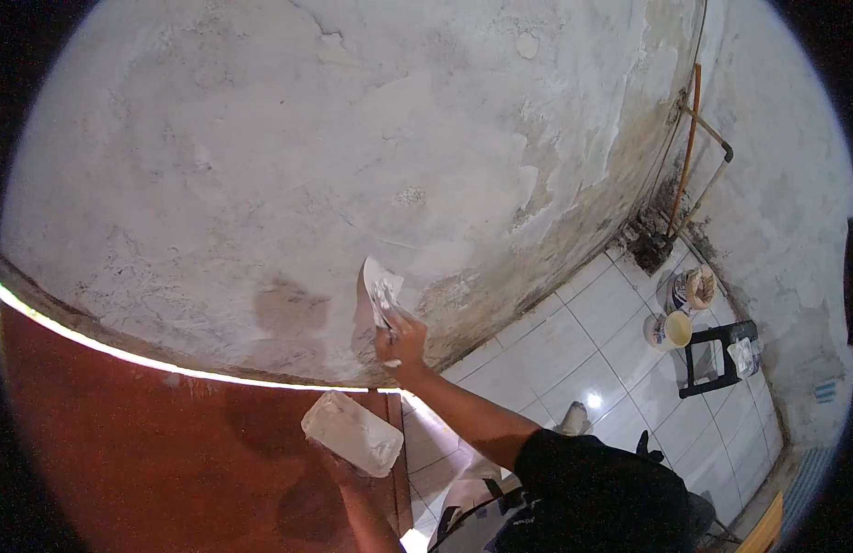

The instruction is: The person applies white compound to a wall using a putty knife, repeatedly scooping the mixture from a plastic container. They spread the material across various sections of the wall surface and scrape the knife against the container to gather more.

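My right hand is closed round the handle of a putty knife, whose wide blade carries white paste and lies close to or against the patchy grey wall. Lower and to the left, my left hand holds a pale rectangular tub from below, in front of the reddish-brown door. White residue coats the tub. Its far edge is tilted up to the left, and most of the left hand's fingers are hidden under it.
On the white tiled floor at the right are a yellowish bucket, an open bag and a black stool. Pipes run down the wall corner. A reddish-brown door fills the lower left.
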`<state>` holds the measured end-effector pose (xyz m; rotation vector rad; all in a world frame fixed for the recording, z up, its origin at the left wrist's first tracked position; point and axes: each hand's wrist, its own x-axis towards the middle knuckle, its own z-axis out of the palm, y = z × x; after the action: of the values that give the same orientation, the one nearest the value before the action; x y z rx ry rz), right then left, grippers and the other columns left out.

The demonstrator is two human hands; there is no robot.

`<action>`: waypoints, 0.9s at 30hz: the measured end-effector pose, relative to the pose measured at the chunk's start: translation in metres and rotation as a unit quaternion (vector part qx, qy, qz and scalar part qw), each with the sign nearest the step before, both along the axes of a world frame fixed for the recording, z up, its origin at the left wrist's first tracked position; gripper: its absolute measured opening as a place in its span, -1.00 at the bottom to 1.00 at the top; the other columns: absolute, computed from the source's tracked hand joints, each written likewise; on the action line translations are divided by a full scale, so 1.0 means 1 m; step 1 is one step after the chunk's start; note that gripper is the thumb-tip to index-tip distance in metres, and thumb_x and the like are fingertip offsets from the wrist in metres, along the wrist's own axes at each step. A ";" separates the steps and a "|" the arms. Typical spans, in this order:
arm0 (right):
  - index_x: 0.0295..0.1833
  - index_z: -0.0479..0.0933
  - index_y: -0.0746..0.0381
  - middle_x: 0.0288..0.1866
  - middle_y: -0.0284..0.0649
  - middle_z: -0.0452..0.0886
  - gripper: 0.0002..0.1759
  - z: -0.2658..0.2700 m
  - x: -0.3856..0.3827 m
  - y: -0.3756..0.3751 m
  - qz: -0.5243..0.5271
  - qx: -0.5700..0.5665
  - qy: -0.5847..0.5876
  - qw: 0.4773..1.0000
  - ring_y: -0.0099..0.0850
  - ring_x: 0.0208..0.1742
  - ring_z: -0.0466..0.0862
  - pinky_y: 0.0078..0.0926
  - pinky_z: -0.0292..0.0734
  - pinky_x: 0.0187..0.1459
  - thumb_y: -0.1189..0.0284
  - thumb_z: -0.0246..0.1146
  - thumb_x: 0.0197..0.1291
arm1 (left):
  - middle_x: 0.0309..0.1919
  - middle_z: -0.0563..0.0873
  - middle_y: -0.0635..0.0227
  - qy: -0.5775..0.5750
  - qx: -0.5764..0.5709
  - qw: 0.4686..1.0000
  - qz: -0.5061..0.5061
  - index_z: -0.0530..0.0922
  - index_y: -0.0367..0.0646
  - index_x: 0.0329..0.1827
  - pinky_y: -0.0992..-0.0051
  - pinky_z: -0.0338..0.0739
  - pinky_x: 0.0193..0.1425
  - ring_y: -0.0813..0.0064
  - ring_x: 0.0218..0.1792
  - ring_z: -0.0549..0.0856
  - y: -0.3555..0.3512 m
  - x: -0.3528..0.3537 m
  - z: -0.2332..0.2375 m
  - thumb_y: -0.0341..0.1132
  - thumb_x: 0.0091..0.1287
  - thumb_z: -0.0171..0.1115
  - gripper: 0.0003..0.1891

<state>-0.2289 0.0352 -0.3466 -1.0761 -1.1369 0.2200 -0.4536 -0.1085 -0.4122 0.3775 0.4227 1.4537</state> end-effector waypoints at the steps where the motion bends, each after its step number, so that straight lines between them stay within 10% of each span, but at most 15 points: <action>1: -0.25 0.56 0.39 -0.41 0.09 0.59 -0.82 -0.002 0.007 -0.007 0.002 0.004 0.001 1.000 0.13 -0.40 0.57 -0.10 0.46 -0.35 0.52 0.16 0.05 | 0.29 0.48 0.28 0.003 0.001 1.000 0.004 0.39 -0.01 0.33 0.05 0.16 0.48 0.24 0.33 0.42 -0.010 -0.002 -0.004 0.28 0.30 0.08 -0.31; 5: -0.14 0.59 0.38 -0.35 0.03 0.64 -0.81 -0.043 0.069 -0.026 -0.048 -0.059 -0.116 0.990 -0.05 -0.34 0.65 -0.20 0.52 -0.25 0.54 0.20 0.14 | 0.29 0.48 0.28 0.003 0.000 1.000 0.016 0.38 -0.01 0.34 0.05 0.19 0.46 0.24 0.32 0.43 -0.017 -0.004 -0.029 0.28 0.31 0.06 -0.31; 7: -0.15 0.59 0.40 -0.37 -0.02 0.65 -0.83 -0.063 0.093 -0.009 -0.099 -0.282 0.090 0.950 -0.19 -0.37 0.64 -0.25 0.49 -0.28 0.52 0.21 0.21 | 0.29 0.47 0.28 0.001 -0.009 1.000 0.020 0.37 -0.01 0.34 0.05 0.21 0.45 0.24 0.32 0.43 -0.003 -0.015 -0.032 0.28 0.32 0.05 -0.32; 12: -0.22 0.59 0.44 -0.40 -0.08 0.64 -0.77 -0.061 0.130 0.020 -0.170 -0.300 0.383 0.857 -0.26 -0.43 0.57 -0.22 0.41 -0.32 0.43 0.20 0.28 | 0.29 0.47 0.29 0.005 -0.026 0.999 0.030 0.36 -0.01 0.35 0.05 0.24 0.43 0.24 0.30 0.44 -0.015 -0.012 -0.061 0.27 0.34 0.03 -0.32; 27: -0.07 0.58 0.37 -0.42 0.10 0.60 -0.76 0.046 0.009 -0.019 0.030 -0.069 -0.017 0.997 0.07 -0.36 0.62 -0.06 0.46 -0.31 0.46 0.15 0.21 | 0.30 0.45 0.31 0.006 -0.021 0.995 0.099 0.32 0.00 0.37 0.06 0.36 0.36 0.24 0.26 0.48 -0.015 -0.115 -0.078 0.26 0.39 -0.04 -0.34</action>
<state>-0.2197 0.0162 -0.3004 -1.1716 -1.1988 0.3327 -0.5689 -0.1236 -0.4903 0.3182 0.5104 1.6329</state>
